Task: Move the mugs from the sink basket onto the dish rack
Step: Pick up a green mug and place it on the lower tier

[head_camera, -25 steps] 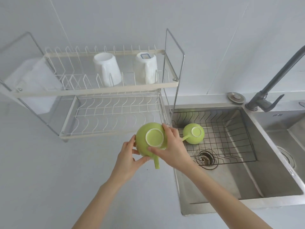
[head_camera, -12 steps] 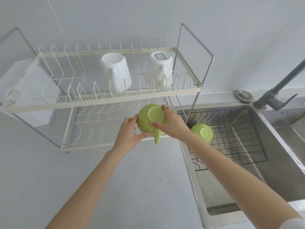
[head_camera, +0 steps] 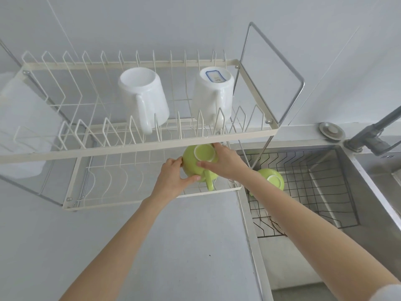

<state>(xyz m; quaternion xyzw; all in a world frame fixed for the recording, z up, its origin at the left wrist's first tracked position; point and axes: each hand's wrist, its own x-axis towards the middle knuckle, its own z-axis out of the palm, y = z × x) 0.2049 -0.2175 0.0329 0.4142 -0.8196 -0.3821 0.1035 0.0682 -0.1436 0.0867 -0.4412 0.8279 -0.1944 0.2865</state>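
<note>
Fingers (head_camera: 191,178) of the left hand (head_camera: 171,181) are curled under the near side of the green mug (head_camera: 195,166), while the right hand (head_camera: 225,164) clamps it from the other side, thumb laid across the upturned base. So both hands hold it, bottom up, handle pointing back at the person, over the lower tier of the rack (head_camera: 152,198) and just beneath the upper shelf's front rail. Glazed ceramic, by the look of it: rigid, fairly weighty, chippable on wire, and likely slick if wet, so palms on the round body beat a pinch on the handle. Whether its rim already touches the wires I can't quite tell. Off right, a second mug (head_camera: 275,181) sits inverted in the basket (head_camera: 325,192). Further back, two white mugs (head_camera: 143,94) stand upside down on the upper shelf.
</note>
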